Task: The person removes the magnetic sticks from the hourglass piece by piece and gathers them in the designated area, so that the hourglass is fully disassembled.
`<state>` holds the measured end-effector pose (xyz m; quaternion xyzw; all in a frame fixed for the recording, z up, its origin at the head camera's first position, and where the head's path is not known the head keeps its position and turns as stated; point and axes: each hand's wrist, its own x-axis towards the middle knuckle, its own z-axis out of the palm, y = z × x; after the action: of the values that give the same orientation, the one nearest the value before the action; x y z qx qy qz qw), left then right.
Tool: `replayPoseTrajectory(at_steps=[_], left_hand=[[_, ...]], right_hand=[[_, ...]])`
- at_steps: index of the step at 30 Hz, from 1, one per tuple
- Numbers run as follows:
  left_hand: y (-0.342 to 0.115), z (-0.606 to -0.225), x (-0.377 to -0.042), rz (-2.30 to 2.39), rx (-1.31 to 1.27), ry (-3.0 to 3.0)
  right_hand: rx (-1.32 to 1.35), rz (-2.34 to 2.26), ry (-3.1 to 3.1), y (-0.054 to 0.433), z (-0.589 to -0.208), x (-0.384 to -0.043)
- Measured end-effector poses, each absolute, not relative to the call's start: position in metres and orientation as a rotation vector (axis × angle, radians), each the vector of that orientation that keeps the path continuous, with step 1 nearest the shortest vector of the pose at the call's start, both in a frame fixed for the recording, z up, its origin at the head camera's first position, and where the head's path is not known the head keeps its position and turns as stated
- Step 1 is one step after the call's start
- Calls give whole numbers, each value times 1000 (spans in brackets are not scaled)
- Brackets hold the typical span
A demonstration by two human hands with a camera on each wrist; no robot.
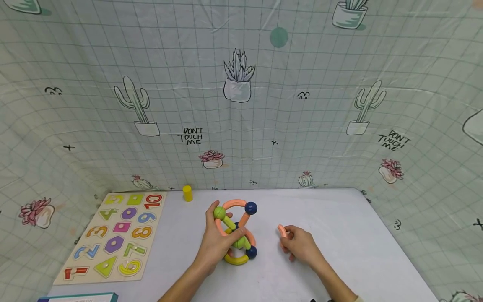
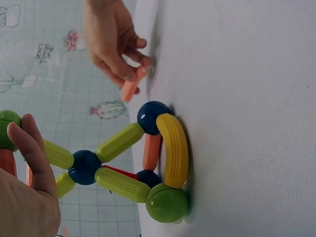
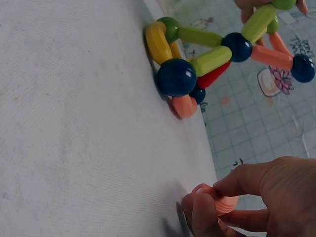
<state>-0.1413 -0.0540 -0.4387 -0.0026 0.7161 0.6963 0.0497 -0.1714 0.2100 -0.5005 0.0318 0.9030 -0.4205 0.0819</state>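
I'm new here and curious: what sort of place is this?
Perhaps an indoor play corner: a multicoloured ball-and-rod toy, a beige board of colourful numbers and shapes, and a pale-green gridded sheet printed with cacti.

A hand could slip between the ball-and-stick toy (image 1: 240, 243) and the right hand (image 1: 300, 244). Right of that hand, the counter (image 1: 362, 247) has lots of room. The left hand (image 1: 216, 248) blocks the toy's left side. A number board (image 1: 92, 277) takes up the left. Behind, a yellow peg (image 1: 187, 194) and cloth wall (image 1: 249, 126) block the way.
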Motion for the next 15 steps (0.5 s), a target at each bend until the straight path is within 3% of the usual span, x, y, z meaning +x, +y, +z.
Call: replayPoseTrajectory(at_steps=[15], left_hand=[[-55,-439,-141,2113,-12,2185]], right_hand=[[161,-1125,2730,214,-503,-166]])
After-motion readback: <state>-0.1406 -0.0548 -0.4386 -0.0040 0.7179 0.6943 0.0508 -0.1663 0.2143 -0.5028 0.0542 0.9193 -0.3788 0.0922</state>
